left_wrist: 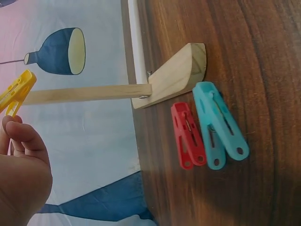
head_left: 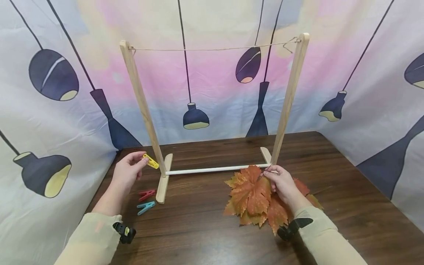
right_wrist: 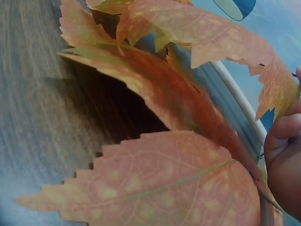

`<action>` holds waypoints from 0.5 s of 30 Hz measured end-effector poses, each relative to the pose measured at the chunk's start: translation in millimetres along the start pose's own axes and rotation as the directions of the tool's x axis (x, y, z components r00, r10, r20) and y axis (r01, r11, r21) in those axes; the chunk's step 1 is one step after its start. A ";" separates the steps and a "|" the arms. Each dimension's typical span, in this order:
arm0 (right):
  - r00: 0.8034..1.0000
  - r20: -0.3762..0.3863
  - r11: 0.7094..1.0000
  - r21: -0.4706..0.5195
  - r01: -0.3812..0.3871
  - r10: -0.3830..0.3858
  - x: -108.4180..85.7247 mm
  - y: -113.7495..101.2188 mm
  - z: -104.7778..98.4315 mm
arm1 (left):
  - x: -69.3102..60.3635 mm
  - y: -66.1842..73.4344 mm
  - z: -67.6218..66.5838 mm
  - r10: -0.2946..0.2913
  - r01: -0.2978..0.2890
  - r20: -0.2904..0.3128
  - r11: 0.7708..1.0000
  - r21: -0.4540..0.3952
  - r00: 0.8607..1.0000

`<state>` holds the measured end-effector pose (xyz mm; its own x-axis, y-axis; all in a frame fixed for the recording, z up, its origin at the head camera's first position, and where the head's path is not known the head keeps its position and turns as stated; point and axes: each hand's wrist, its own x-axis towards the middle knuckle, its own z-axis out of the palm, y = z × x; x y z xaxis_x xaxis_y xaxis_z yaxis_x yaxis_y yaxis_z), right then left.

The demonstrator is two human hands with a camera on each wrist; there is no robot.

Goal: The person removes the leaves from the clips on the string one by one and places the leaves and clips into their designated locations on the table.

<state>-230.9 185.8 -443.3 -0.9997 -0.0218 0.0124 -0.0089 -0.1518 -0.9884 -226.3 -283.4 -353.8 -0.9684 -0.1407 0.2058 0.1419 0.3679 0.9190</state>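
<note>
My left hand point(head_left: 127, 171) pinches a yellow clothespin point(head_left: 151, 161) between thumb and fingers, raised beside the left post of a wooden stand. Below it on the table lie a red clothespin point(head_left: 147, 194) and a teal clothespin point(head_left: 146, 208); the left wrist view shows them side by side near the stand's foot. At the right, my right hand point(head_left: 281, 182) pinches an orange artificial maple leaf point(head_left: 253, 191) at its stem end. More orange and yellow-green leaves point(right_wrist: 155, 183) lie under and around that hand, partly hidden by it.
The wooden stand has two posts point(head_left: 289, 99), a white crossbar point(head_left: 212, 170) low down and a thin twine point(head_left: 205, 49) tied between the post tops. It stands on a dark wooden table point(head_left: 198, 221). A printed cloth with lamp drawings hangs behind.
</note>
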 end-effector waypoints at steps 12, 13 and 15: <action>1.000 0.004 1.000 -0.011 -0.009 0.009 -1.6 5.1 -4.8 | -12.6 -23.7 -10.9 -0.089 0.089 -0.029 0.996 -0.007 0.996; 1.000 0.001 1.000 -0.011 -0.008 0.008 -1.8 5.1 -4.5 | -13.6 -26.1 -11.6 -0.098 0.098 -0.031 0.995 -0.001 0.995; 1.000 -0.009 1.000 -0.006 -0.006 0.006 -2.5 5.0 -4.3 | -15.7 -31.2 -12.5 -0.110 0.110 -0.025 0.994 0.010 0.994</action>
<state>-228.6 189.4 -449.0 -0.9999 -0.0142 0.0052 -0.0031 -0.1459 -0.9893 -213.0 -304.2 -381.4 -0.9728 -0.2031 0.1118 0.0322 0.3591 0.9328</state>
